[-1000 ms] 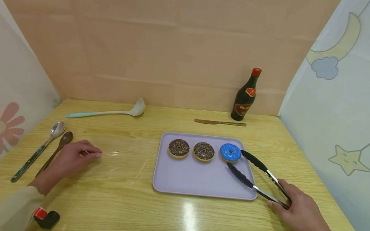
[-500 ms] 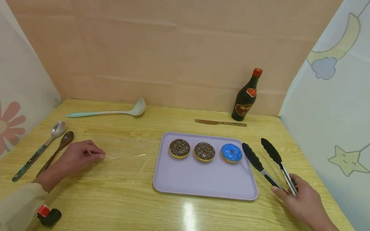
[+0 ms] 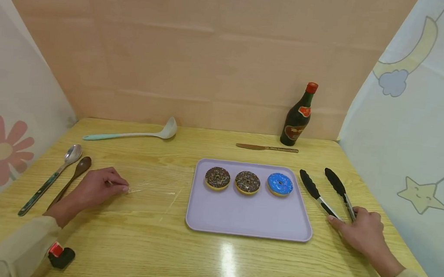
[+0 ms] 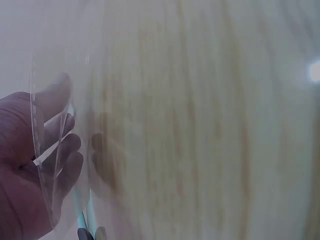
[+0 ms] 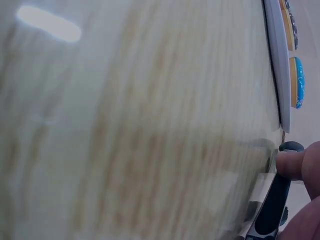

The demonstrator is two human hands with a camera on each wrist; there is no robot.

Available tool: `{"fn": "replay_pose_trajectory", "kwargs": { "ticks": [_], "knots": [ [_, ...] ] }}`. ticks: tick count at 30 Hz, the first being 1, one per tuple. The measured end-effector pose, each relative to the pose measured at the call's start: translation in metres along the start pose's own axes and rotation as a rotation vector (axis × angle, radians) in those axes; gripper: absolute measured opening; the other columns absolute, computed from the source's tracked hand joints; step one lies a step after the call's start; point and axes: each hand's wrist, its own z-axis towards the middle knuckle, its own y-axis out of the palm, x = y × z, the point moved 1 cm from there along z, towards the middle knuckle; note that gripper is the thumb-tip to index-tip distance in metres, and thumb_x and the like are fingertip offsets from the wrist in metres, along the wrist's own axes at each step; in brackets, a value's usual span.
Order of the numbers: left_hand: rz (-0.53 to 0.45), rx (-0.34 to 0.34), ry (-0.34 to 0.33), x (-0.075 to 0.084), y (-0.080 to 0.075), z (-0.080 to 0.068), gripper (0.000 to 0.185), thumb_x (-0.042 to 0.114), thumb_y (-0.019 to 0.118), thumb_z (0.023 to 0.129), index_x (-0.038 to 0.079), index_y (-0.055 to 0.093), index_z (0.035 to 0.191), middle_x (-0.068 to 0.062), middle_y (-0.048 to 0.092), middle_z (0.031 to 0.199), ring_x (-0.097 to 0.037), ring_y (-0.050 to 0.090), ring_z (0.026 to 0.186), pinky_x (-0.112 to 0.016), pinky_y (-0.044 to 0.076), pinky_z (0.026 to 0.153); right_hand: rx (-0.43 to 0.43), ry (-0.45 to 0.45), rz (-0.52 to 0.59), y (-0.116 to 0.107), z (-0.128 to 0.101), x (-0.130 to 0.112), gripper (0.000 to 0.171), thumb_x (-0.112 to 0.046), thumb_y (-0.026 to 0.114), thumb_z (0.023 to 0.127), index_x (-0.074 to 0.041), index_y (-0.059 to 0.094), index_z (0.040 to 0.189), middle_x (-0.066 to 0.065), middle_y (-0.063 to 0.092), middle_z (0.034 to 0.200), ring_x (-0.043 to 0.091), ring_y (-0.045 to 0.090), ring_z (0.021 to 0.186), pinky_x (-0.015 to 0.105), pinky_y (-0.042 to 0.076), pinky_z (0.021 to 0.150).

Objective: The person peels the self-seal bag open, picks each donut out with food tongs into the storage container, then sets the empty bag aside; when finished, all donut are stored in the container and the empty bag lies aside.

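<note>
On the wooden table (image 3: 151, 246) we see our right hand (image 3: 361, 233) gripping the tongs (image 3: 329, 191) right of the tray (image 3: 247, 218). Our left hand (image 3: 94, 187) pinches a clear film (image 3: 152, 183) at far left.

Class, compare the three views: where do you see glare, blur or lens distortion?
Head view: sharp, but a bright streak of glare lies on the yellow wooden table in front of the lilac rectangular tray, and the side walls lean outward, a wide-angle effect. Left wrist view: the table grain is smeared and the clear plastic film held by the left hand hazes the fingers. Right wrist view: blurred grain, a glare spot at top left.
</note>
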Motion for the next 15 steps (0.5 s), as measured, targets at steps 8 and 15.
{"fn": "replay_pose_trajectory", "kwargs": {
  "ticks": [8,15],
  "knots": [
    [0.033,0.007,-0.005,0.002,-0.004,-0.003,0.006,0.009,0.079,0.076,0.014,0.076,0.077,0.013,0.056,0.075,-0.004,0.051,0.063,-0.026,0.044,0.055,0.007,-0.068,-0.037,0.003,0.002,-0.007,0.091,-0.049,0.07,0.081,0.03,0.039,0.112,0.041,0.043,0.095,0.052,0.035,0.092,0.055,0.037,0.067],
    [0.05,-0.05,-0.062,0.009,-0.013,0.0,0.011,0.013,0.074,0.083,0.005,0.075,0.091,0.003,0.064,0.085,-0.012,0.059,0.073,-0.029,0.048,0.06,0.008,-0.081,-0.059,-0.002,0.0,-0.012,0.099,-0.055,0.061,0.086,0.029,0.028,0.126,0.047,0.029,0.111,0.06,0.03,0.098,0.062,0.036,0.069]
  ]
}}
